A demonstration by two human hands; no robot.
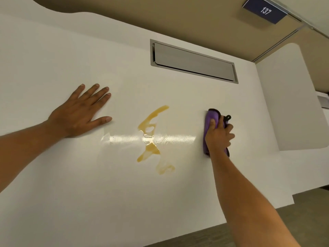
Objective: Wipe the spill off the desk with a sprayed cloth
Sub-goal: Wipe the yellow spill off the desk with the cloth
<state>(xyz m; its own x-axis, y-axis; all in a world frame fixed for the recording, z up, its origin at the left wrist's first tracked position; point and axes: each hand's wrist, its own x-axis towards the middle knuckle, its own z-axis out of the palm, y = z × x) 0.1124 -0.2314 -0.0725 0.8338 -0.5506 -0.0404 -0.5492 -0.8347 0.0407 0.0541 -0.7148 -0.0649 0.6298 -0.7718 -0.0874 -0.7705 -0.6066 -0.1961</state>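
An amber-yellow spill [151,139] runs in streaks across the middle of the white desk [71,184]. To its right, my right hand [219,135] presses a folded purple cloth [211,118] with a black edge flat on the desk, a short way from the spill. My left hand [81,111] lies flat on the desk to the left of the spill, fingers spread, holding nothing. A wet, shiny band crosses the spill between the two hands.
A grey recessed cable flap [194,61] is set into the desk behind the spill. A beige partition [178,20] rises at the back with a dark blue sign reading 137 [265,11]. A second white desk [293,104] adjoins at the right.
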